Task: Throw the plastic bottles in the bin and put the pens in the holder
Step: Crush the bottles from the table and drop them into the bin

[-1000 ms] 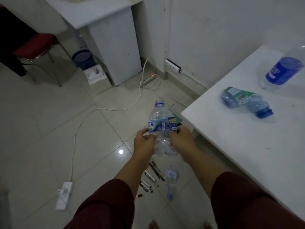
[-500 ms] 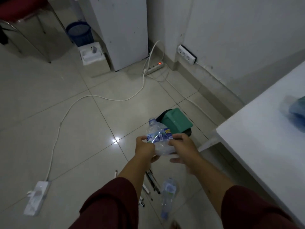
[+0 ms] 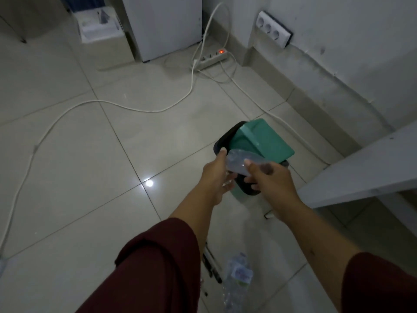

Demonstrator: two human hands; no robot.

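A crushed clear plastic bottle point(image 3: 239, 161) is held between my two hands over the mouth of the bin. My left hand point(image 3: 215, 177) grips its left side with the thumb up along the edge. My right hand point(image 3: 272, 180) holds its right side, thumb on top. The bin point(image 3: 262, 141) stands on the floor just beyond, with a green tilted lid and a black rim. A second clear bottle point(image 3: 239, 277) lies on the tiles near my feet. Beside it lie dark pens point(image 3: 211, 264), mostly hidden behind my left sleeve.
A white table edge point(image 3: 361, 168) juts in from the right, close to the bin. A power strip point(image 3: 209, 58) with a red light and a long white cable point(image 3: 112, 103) lie on the floor. A white cabinet point(image 3: 162, 26) and a wall socket point(image 3: 274, 32) are at the back.
My view tilted down and I moved closer to the bin. Both hands carried the bottle forward and lowered it from chest height to the bin's opening.
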